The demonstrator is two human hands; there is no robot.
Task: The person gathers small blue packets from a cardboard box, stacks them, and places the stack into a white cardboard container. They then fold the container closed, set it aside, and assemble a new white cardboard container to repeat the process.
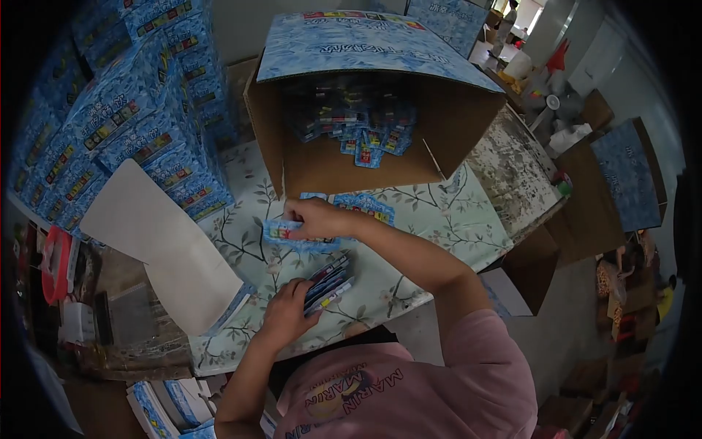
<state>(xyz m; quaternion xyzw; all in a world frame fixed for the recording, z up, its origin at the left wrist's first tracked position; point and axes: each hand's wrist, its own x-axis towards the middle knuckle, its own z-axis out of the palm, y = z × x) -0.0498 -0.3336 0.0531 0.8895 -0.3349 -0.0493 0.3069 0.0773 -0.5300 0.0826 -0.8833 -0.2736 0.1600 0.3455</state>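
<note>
My right hand [316, 216] reaches forward over the floral tablecloth [446, 219] and pinches a small blue printed packet [287, 234] lying in front of the box. My left hand [287, 311] is nearer my body and grips a fanned stack of similar packets [329, 282] by their edge. One or two further blue packets [365, 206] lie flat on the cloth just beyond my right hand. A large cardboard box [453, 117] lies on its side with its mouth facing me, and several more packets [358, 128] are piled inside it.
A tall stack of blue printed cartons [124, 110] fills the left. A white sheet [164, 241] leans against it over the table edge. More cartons [629, 175] and clutter stand on the floor at right. A person [506, 22] stands far back.
</note>
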